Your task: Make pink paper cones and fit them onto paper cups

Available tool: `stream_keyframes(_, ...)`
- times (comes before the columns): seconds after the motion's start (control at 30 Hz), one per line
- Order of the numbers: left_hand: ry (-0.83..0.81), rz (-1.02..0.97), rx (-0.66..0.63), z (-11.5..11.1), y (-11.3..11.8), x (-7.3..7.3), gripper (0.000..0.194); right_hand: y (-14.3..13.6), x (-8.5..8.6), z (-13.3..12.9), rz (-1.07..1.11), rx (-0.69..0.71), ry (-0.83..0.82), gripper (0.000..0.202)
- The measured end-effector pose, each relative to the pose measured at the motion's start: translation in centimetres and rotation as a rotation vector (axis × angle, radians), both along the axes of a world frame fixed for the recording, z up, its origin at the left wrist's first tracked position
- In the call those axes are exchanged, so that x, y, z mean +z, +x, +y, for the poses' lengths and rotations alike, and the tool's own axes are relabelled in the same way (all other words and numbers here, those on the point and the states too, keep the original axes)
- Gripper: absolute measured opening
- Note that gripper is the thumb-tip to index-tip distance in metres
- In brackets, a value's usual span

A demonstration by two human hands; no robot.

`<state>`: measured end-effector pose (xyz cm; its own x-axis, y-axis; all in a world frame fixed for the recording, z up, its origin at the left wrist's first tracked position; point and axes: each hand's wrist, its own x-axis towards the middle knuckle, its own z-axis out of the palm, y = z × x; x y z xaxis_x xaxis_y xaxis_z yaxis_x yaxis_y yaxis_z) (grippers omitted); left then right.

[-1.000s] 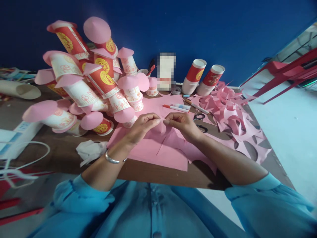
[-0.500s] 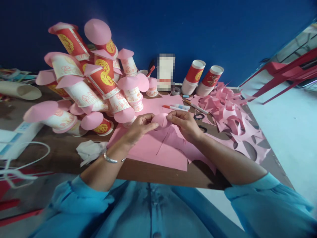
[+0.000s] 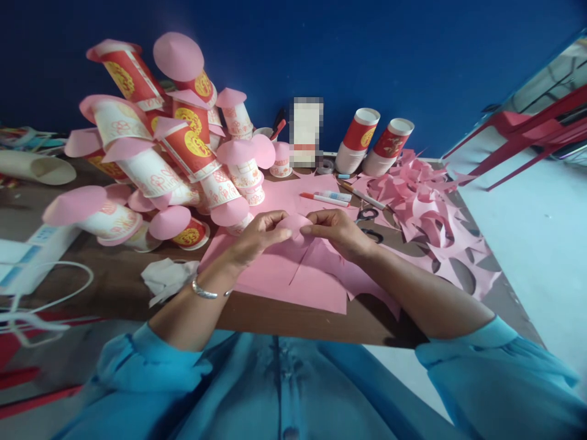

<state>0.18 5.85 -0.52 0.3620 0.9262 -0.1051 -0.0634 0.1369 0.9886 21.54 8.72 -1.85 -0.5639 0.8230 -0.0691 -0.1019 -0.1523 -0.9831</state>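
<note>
A small round pink paper piece (image 3: 294,227) is held up between both hands above the table. My left hand (image 3: 261,235) pinches its left edge, with thumb in front and fingers behind. On its right edge, my right hand (image 3: 337,231) has a similar pinch, and the fingertips of both hands are close together. Beneath them lie large pink paper sheets (image 3: 275,278). Black-handled scissors (image 3: 372,236) rest just right of my right hand, partly covered by paper.
Many paper cups with pink cone tops (image 3: 195,146) are piled at the left. Two cup stacks (image 3: 358,140) stand at the back. Pink paper scraps (image 3: 428,205) cover the right side. Markers (image 3: 325,198), a crumpled white cloth (image 3: 167,278) and a blurred white box (image 3: 306,131) are also there.
The fingers of my right hand have shifted slightly left along the pink piece, and the two hands are a little closer together. The piece looks more curved now.
</note>
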Motion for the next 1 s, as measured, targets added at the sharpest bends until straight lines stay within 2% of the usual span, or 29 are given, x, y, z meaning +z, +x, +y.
stream_keyframes(0.23, -0.083, -0.056, 0.046, 0.18, -0.24, -0.64, 0.032, -0.06, 0.12, -0.01, 0.020, -0.026, -0.023, 0.041)
stream_keyframes(0.37, -0.067, -0.047, 0.070, 0.25, -0.28, -0.78, 0.032, -0.14, 0.26, -0.18, 0.052, 0.013, -0.033, 0.040)
stream_keyframes(0.5, -0.067, -0.022, 0.042, 0.24, -0.15, -0.71, 0.031, -0.31, 0.13, -0.38, 0.006, 0.063, -0.055, 0.038)
stream_keyframes(0.8, -0.048, -0.071, 0.043, 0.23, 0.00, -0.66, 0.029, -0.32, 0.09, -0.14, 0.033, -0.008, -0.022, 0.043)
stream_keyframes(1.0, -0.091, -0.100, 0.087, 0.28, 0.06, -0.69, 0.033, -0.31, -0.01, -0.26, 0.036, 0.077, -0.032, 0.044)
